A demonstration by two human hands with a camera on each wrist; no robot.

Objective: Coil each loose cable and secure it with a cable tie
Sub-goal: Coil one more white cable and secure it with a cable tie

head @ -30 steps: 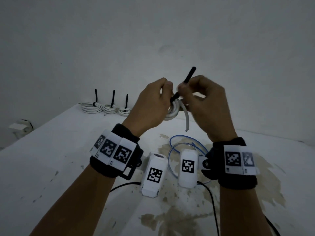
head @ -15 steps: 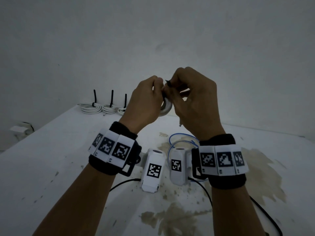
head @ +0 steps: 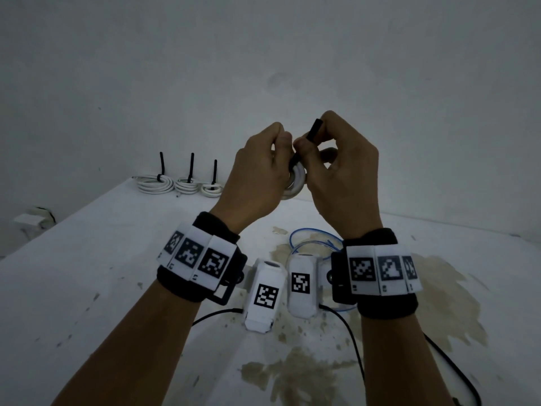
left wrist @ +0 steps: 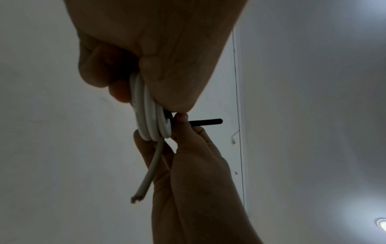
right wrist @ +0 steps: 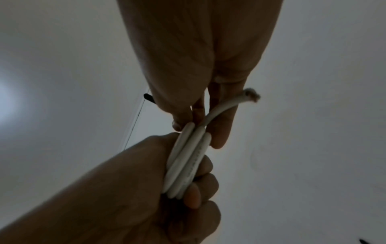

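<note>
While the left hand (head: pixel 257 174) curls its fingers round the white cable coil (head: pixel 296 183), held in the air above the table (head: pixel 117 259), the right hand (head: pixel 342 171) pinches the black cable tie (head: pixel 313 131) between thumb and fingertips just at the coil's top edge, the tie's tail pointing toward one o'clock. The cable looks stiff and springy, likely to unwind if let go, so the grip belongs across all the turns at once; a cut end (left wrist: pixel 136 197) juts free below. The tie looks thin, light and slick (best pulled by its tail, close to the head). Three tied coils (head: pixel 178 186) lie at ten o'clock on the table. Faint print runs along the cable's jacket in the right wrist view, too blurred to read; the wristbands (head: pixel 202 259) carry square coded markers only.
</note>
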